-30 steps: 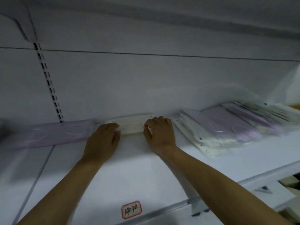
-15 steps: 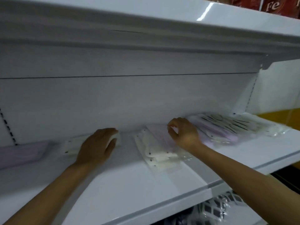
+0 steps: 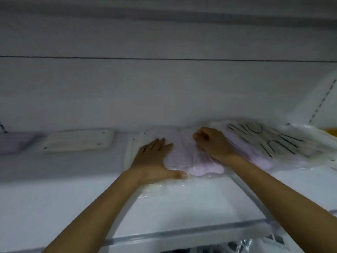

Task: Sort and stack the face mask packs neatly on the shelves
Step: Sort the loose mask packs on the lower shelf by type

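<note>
A loose pile of mask packs lies on the white shelf (image 3: 182, 207). On top is a lilac mask pack (image 3: 184, 156) in clear film. My left hand (image 3: 153, 161) lies flat on its left part, thumb along the front edge. My right hand (image 3: 213, 143) is curled with its fingers pinching the film at the back of the same pack. Cream-white packs (image 3: 131, 152) show under its left side. A tidy cream-white stack (image 3: 78, 140) sits at the back left. Patterned packs with black strokes (image 3: 269, 141) spread to the right.
A lilac stack (image 3: 14, 143) sits at the far left by the back panel. The shelf above hangs low overhead. A slotted upright (image 3: 321, 103) stands at the right. Wrapped goods (image 3: 237, 247) show on the shelf below the front lip.
My left hand left the cream-white stack at the back left and came right onto the lilac pack. My right hand stayed on the pile and curled into the film. The view shifted right.
</note>
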Action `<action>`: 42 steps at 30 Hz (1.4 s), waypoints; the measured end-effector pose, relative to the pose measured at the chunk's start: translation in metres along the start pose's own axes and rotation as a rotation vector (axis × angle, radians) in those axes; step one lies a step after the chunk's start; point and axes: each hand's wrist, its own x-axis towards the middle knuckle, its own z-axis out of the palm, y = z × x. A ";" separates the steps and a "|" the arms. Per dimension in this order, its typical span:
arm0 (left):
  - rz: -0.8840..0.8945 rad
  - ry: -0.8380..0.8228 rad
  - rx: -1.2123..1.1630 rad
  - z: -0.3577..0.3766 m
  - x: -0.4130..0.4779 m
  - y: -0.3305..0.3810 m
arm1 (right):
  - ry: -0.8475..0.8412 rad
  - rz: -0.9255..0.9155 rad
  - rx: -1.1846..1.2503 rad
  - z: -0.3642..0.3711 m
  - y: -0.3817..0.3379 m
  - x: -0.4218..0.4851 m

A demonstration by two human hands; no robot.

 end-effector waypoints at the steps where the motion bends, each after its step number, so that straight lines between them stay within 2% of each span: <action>1: -0.005 -0.007 -0.019 0.002 0.000 -0.003 | 0.000 0.010 0.038 0.005 0.007 -0.003; 4: -0.005 0.082 -0.060 0.007 0.003 -0.008 | 0.083 0.020 0.265 0.010 0.018 -0.006; 6: -0.003 0.142 -0.123 0.007 0.003 -0.009 | 0.089 0.037 0.331 0.008 0.019 -0.002; 11: -0.039 0.170 -0.564 -0.002 0.002 -0.014 | 0.070 -0.019 0.276 0.012 0.018 -0.005; 17: -0.174 0.224 -0.692 -0.002 0.000 -0.012 | 0.019 -0.082 0.146 0.001 0.012 -0.007; 22: -0.198 0.252 -0.796 -0.003 -0.002 -0.012 | -0.070 -0.091 0.202 -0.012 0.001 -0.022; 23: -0.187 0.255 -0.807 -0.003 -0.001 -0.013 | -0.131 -0.098 0.222 -0.017 -0.001 -0.026; 25: -0.194 0.253 -0.796 -0.001 -0.001 -0.014 | -0.403 -0.108 0.235 -0.027 -0.003 -0.033; 27: -0.217 0.261 -0.773 0.001 -0.001 -0.015 | -0.657 -0.216 -0.023 -0.032 -0.003 -0.037; 28: -0.231 0.260 -0.772 0.001 -0.001 -0.015 | -0.686 -0.282 -0.147 -0.031 -0.002 -0.036; 29: -0.239 0.260 -0.771 0.001 -0.002 -0.014 | -0.652 -0.330 -0.170 -0.031 -0.002 -0.036; 31: -0.251 0.255 -0.778 0.000 -0.002 -0.013 | -0.519 -0.294 0.036 -0.033 -0.007 -0.036; 33: -0.255 0.265 -0.804 -0.002 -0.003 -0.011 | -0.330 -0.100 0.293 -0.038 -0.011 -0.034; 36: -0.258 0.286 -0.855 -0.006 -0.003 -0.008 | 0.073 0.152 0.516 -0.036 -0.009 -0.027; 38: -0.256 0.291 -0.865 -0.009 -0.003 -0.007 | 0.212 0.279 0.634 -0.034 -0.006 -0.022; 40: -0.254 0.298 -0.862 -0.010 -0.004 -0.007 | 0.281 0.278 0.702 -0.033 -0.006 -0.022; 42: -0.266 0.322 -0.865 -0.012 -0.005 -0.006 | 0.317 0.058 0.567 -0.031 -0.006 -0.025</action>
